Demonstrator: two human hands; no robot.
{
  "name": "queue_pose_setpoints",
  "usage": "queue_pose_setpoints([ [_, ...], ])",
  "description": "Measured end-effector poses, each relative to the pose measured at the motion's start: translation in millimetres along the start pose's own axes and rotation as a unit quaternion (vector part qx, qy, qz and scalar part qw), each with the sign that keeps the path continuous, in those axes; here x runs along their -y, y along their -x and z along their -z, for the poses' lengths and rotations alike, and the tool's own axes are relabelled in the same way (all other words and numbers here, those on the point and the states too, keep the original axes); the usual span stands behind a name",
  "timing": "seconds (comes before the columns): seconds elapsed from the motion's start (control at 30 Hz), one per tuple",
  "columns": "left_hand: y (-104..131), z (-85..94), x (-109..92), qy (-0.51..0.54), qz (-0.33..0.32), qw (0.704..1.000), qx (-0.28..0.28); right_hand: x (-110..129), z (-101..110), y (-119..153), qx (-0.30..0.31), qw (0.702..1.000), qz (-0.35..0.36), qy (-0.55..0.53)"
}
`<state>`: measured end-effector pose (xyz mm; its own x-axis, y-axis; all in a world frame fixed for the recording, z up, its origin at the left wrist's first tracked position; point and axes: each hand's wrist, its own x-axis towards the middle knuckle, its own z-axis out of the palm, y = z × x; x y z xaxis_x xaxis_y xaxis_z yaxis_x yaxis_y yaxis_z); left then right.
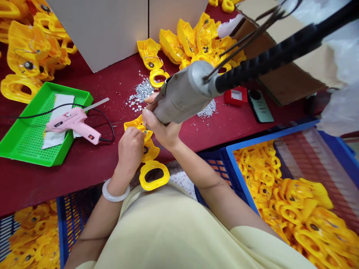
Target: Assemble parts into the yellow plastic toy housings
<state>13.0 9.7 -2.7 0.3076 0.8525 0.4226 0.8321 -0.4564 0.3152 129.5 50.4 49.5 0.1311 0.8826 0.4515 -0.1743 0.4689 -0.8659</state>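
My left hand [130, 145] is closed on a yellow plastic shell [151, 150] at the front edge of the red table. The shell's ring-shaped end [154, 175] sticks out past the edge towards my body. My right hand [164, 130] is wrapped round a grey electric screwdriver [185, 91], which slants across the view with a black cable sleeve [260, 61] running to the upper right. The tool's tip is hidden behind my fingers, close to the shell. Just beyond my hands lie loose piles of small silver washers [144, 89] and screws [208, 109].
On the left, a pink glue gun [73, 123] rests across a green tray [56, 158]. Yellow shells [193, 37] are heaped at the back. A red box [236, 96], a phone [260, 106] and a cardboard box [291, 71] stand right. Blue crates [244, 186] flank me.
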Motion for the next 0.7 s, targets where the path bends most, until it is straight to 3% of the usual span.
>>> queue_pose_setpoints([
  [0.23, 0, -0.9, 0, 0.031, 0.010, 0.999, -0.005, -1, 2, 1, 0.012, 0.998, -0.035, 0.054],
  [0.4, 1, -1.3, 0, 0.027, 0.017, 0.999, 0.001, -4, 0, 2, 0.008, 1.000, 0.012, 0.003],
  [0.7, 0, -3.8, -1, 0.010, 0.010, 1.000, 0.003, -11, 1, 2, 0.004, 0.999, 0.035, 0.035],
])
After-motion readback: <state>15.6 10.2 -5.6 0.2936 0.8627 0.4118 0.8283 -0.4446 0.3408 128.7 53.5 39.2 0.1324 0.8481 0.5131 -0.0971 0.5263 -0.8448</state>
